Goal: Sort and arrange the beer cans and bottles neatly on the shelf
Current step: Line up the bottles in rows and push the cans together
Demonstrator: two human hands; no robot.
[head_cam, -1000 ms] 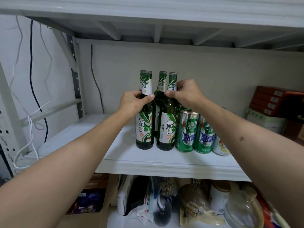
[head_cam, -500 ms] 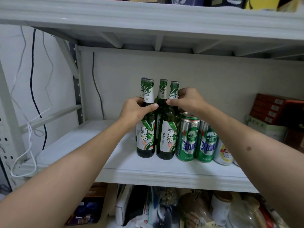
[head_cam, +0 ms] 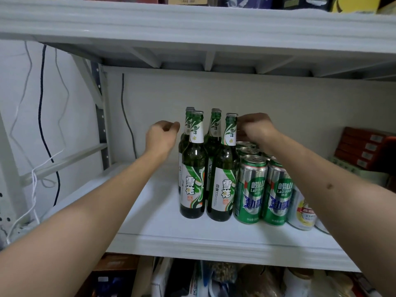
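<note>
Several green beer bottles stand in two rows on the white shelf [head_cam: 162, 239]; the front left bottle [head_cam: 192, 181] and front right bottle [head_cam: 222, 187] show their white labels. Green cans [head_cam: 250, 196] stand in rows right of them, with a white and yellow can [head_cam: 304, 213] further right, partly hidden by my forearm. My left hand [head_cam: 162, 136] hovers just left of the bottle necks, fingers loosely curled, holding nothing. My right hand [head_cam: 255, 127] is above the cans, its curled fingertips against the right side of the front right bottle's neck.
Red boxes [head_cam: 368, 146] are stacked at the shelf's far right. Cables [head_cam: 42, 125] hang by the wall and shelf post on the left. An upper shelf [head_cam: 192, 24] sits close overhead. The lower shelf [head_cam: 214, 279] is crowded with bags and jars.
My left hand has let go of the front left bottle and moved away to the left. My right thumb has come off the front right bottle's neck. The view has tilted upward.
</note>
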